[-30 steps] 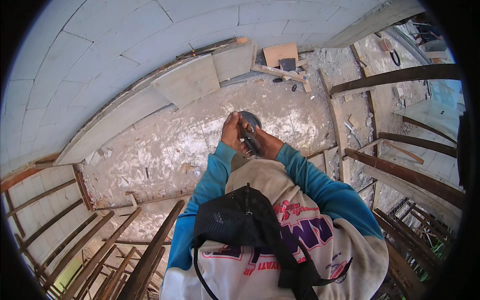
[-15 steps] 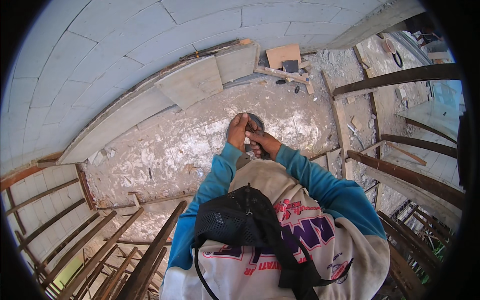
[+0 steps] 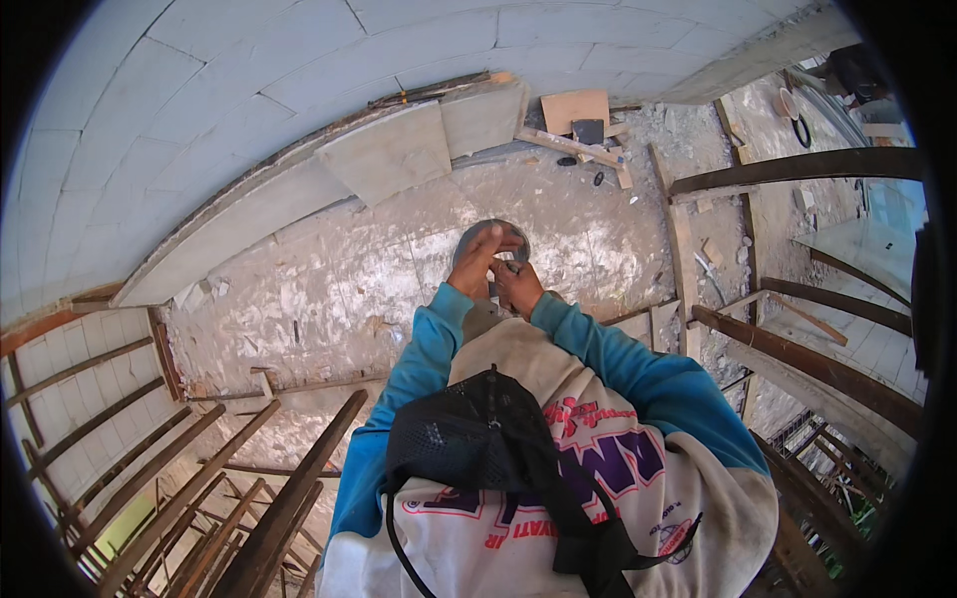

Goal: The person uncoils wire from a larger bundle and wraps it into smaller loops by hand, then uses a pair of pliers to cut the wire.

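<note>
In front of my body, both hands are close together at a round dark grey thing (image 3: 466,240) with a curved rim, whose kind I cannot make out. My left hand (image 3: 477,261) is at its near left side, the fingers bent across its top toward the right. Just to the right and lower, my right hand (image 3: 519,288) is closed, the fingers curled around something small and dark that is mostly hidden. Blue sleeves cover both forearms. A black mesh bag (image 3: 454,439) with straps hangs on my chest.
Grey boards (image 3: 389,154) lean along the block wall (image 3: 329,50). Wood scraps (image 3: 578,149) and rubble lie on the dusty floor (image 3: 349,299) beyond my hands. Dark timber beams (image 3: 797,169) cross at right, and several wooden poles (image 3: 289,498) rise at lower left.
My left hand's fingers have unbent from a pinch and now reach across the round thing. My right hand has drawn slightly left and its fingers have curled in. The view has shifted a little.
</note>
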The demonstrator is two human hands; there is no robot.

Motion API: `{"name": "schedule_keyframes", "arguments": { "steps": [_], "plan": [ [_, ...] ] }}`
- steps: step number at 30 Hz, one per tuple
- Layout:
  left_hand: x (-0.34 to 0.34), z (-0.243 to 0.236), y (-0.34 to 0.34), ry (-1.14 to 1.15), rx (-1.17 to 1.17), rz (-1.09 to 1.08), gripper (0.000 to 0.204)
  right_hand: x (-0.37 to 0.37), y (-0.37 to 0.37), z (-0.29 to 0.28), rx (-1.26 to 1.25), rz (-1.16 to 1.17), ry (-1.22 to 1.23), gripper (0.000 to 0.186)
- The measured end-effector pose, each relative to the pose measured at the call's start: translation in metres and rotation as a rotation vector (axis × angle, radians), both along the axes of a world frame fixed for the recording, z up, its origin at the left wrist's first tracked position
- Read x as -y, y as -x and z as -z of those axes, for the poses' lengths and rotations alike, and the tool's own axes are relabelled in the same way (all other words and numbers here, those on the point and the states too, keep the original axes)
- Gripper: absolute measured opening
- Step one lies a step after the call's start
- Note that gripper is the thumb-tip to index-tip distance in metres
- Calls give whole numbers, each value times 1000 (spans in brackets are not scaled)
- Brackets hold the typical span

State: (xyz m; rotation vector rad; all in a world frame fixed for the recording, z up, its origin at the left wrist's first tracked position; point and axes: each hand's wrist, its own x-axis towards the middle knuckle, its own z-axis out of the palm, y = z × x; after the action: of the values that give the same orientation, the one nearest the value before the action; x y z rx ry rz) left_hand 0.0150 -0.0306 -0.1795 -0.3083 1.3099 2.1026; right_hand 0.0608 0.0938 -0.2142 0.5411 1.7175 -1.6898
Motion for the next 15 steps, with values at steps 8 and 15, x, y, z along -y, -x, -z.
{"name": "schedule_keyframes", "arguments": {
  "steps": [8,15],
  "plan": [
    [2,20,-69,-7,103,-113,44,11,12,24,5,222,369,45],
    [70,24,-78,107,233,184,28,-7,45,-39,-84,-703,-361,46]
  ]
}}
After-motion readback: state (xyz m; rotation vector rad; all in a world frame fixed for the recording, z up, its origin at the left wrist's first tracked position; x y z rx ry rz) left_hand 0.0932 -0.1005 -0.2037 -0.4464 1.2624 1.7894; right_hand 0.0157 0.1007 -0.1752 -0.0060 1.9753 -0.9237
